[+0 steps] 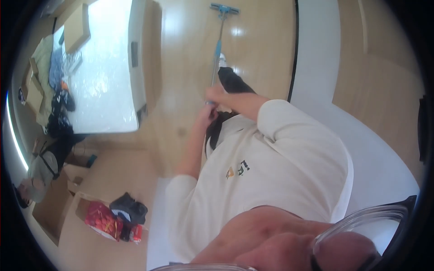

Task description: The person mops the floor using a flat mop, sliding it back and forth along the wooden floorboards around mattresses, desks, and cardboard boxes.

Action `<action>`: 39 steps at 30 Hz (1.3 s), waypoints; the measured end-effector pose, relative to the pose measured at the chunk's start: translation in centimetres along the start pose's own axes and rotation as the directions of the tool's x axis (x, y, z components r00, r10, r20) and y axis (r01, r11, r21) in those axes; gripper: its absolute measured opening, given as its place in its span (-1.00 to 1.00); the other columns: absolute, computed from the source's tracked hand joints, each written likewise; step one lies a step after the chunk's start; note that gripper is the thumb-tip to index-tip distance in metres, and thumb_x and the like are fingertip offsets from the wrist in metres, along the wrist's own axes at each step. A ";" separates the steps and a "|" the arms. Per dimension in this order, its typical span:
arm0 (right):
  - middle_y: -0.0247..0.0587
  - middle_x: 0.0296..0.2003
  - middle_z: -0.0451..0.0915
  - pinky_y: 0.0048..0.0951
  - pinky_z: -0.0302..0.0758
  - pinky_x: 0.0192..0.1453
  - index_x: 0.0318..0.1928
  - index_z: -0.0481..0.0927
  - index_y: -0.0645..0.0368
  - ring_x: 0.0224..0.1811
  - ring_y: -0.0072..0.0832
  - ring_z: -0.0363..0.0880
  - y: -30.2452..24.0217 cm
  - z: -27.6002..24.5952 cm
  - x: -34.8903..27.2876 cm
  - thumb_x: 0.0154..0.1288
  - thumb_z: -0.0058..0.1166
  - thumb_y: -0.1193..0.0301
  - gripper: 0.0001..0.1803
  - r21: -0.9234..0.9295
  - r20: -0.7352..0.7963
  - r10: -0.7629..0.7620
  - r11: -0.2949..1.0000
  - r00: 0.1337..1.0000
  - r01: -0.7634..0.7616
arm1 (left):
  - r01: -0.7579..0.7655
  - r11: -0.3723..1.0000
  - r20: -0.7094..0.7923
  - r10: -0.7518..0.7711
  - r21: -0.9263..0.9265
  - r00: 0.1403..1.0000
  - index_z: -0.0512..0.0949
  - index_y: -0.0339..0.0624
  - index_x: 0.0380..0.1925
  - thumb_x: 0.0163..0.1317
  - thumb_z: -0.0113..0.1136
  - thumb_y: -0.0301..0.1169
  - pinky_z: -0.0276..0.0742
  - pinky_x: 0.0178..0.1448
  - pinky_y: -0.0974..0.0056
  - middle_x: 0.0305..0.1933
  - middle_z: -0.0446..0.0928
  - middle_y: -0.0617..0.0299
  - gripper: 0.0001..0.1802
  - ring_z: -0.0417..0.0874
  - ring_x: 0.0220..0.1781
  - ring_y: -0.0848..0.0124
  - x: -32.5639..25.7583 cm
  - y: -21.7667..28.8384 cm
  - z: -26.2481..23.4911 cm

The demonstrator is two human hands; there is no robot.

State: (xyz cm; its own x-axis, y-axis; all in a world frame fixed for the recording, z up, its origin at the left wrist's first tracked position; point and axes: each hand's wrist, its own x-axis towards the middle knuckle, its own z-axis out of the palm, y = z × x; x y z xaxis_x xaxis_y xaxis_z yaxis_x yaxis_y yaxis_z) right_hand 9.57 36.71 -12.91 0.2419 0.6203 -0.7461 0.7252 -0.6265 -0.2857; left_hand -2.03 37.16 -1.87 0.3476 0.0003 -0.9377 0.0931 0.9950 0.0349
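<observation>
A mop (219, 47) with a light blue flat head (224, 9) and a long pole reaches away from me over the wood floor. My right hand (217, 93) is closed around the pole. Nearer to my body, my left hand (208, 113) is closed around the pole's lower end; its fingers are partly hidden. The mop's head lies flat on the far floor. My dark trouser leg (236, 81) and a white shoe (222, 60) show just right of the pole.
To the left stands a bed with a plastic-covered mattress (104, 67), bearing a cardboard box (77, 27) and clothes. Another person (43, 169) is at the lower left. A red bag (103, 220) and a dark item (129, 208) lie near a wooden unit. A white wall (312, 54) runs along the right.
</observation>
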 end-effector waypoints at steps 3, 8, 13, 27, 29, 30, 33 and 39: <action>0.04 -0.34 0.67 -0.13 0.60 -0.21 -0.34 0.69 0.17 -0.21 0.02 0.64 14.0 -12.6 15.1 0.07 0.11 0.14 -0.65 0.296 -0.143 0.203 0.943 0.969 -0.154 | 0.145 0.988 0.382 -0.154 0.053 0.911 0.45 -0.05 -0.42 0.23 0.14 -0.43 0.31 -0.60 0.47 -0.61 0.37 0.37 -0.93 0.38 -0.63 0.56 5.8 11.5 16.6; -0.18 -0.34 0.59 -0.25 0.51 -0.24 -0.26 0.59 0.21 -0.29 -0.37 0.57 11.7 -38.2 17.2 0.40 -0.13 0.12 -0.60 0.726 -0.035 0.155 0.683 0.987 -0.081 | -0.129 0.992 0.344 0.121 0.001 0.931 0.37 -0.10 -0.45 0.26 0.05 -0.43 0.19 -0.68 0.40 -0.60 0.32 0.34 -0.89 0.30 -0.68 0.55 13.1 26.7 31.3; -0.26 -0.41 0.54 -0.32 0.49 -0.36 -0.32 0.57 0.22 -0.36 -0.46 0.52 7.2 -38.6 16.9 0.39 -0.10 0.16 -0.63 0.886 -0.011 0.087 0.463 0.996 -0.030 | -0.214 0.972 0.278 0.180 0.098 0.944 0.38 -0.12 -0.43 0.23 0.05 -0.50 0.29 -0.57 0.37 -0.62 0.29 0.32 -0.92 0.25 -0.69 0.48 10.4 31.3 29.0; -0.14 -0.26 0.62 -0.22 0.50 -0.17 -0.17 0.57 -0.02 -0.20 -0.18 0.60 -35.2 -13.0 -7.2 0.21 0.01 0.32 -0.82 0.478 0.243 -0.790 0.602 0.563 0.639 | 0.295 0.368 -0.448 0.461 0.882 0.766 0.63 -0.27 -0.32 -0.01 0.29 -0.12 0.54 -0.28 0.05 -0.43 0.61 -0.12 -0.58 0.69 -0.37 0.10 -26.6 12.3 -37.3; -0.14 -0.27 0.63 -0.22 0.51 -0.18 -0.18 0.58 -0.06 -0.22 -0.18 0.60 -41.1 -19.0 -10.5 0.18 0.05 0.29 -0.81 0.434 0.543 -0.619 0.786 0.568 0.441 | 0.526 0.247 -0.572 0.500 0.814 0.650 0.65 -0.23 -0.29 -0.01 0.27 -0.14 0.54 -0.24 0.02 -0.40 0.62 -0.11 -0.60 0.68 -0.28 0.00 -31.6 9.1 -40.6; -0.14 -0.29 0.63 -0.20 0.51 -0.20 -0.19 0.58 -0.04 -0.24 -0.18 0.60 -41.9 -16.6 -9.8 0.18 0.04 0.29 -0.81 0.404 0.576 -0.599 0.800 0.557 0.443 | 0.521 0.262 -0.575 0.510 0.812 0.640 0.65 -0.23 -0.29 -0.01 0.27 -0.14 0.54 -0.24 0.02 -0.40 0.62 -0.11 -0.60 0.68 -0.28 0.00 -31.9 9.5 -40.2; -0.13 -0.35 0.61 -0.16 0.51 -0.26 -0.23 0.59 0.02 -0.30 -0.18 0.60 -41.3 -2.6 -2.4 0.19 0.02 0.31 -0.83 0.307 0.567 -0.534 0.843 0.627 0.441 | 0.482 0.332 -0.580 0.560 0.811 0.592 0.66 -0.23 -0.33 -0.03 0.28 -0.15 0.54 -0.22 -0.02 -0.39 0.62 -0.13 -0.62 0.67 -0.26 -0.04 -32.3 11.4 -36.9; -0.11 -0.48 0.59 -0.08 0.52 -0.38 -0.32 0.60 0.15 -0.42 -0.19 0.60 -33.5 1.6 15.7 0.21 -0.03 0.34 -0.81 0.619 0.358 0.261 0.653 0.896 -0.437 | 0.080 0.229 -0.210 0.626 0.970 0.751 0.60 -0.31 -0.30 0.02 0.24 -0.21 0.53 -0.22 -0.02 -0.39 0.60 -0.18 -0.63 0.64 -0.24 -0.11 -17.9 25.1 -25.8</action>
State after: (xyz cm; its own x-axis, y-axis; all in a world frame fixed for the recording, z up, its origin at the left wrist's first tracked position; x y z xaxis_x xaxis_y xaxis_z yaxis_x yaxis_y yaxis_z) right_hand -11.96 66.72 -15.98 0.1752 0.2235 -0.9588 -0.0313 -0.9721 -0.2323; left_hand -29.94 64.67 6.84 0.1235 0.6440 -0.7550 0.9543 0.1316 0.2683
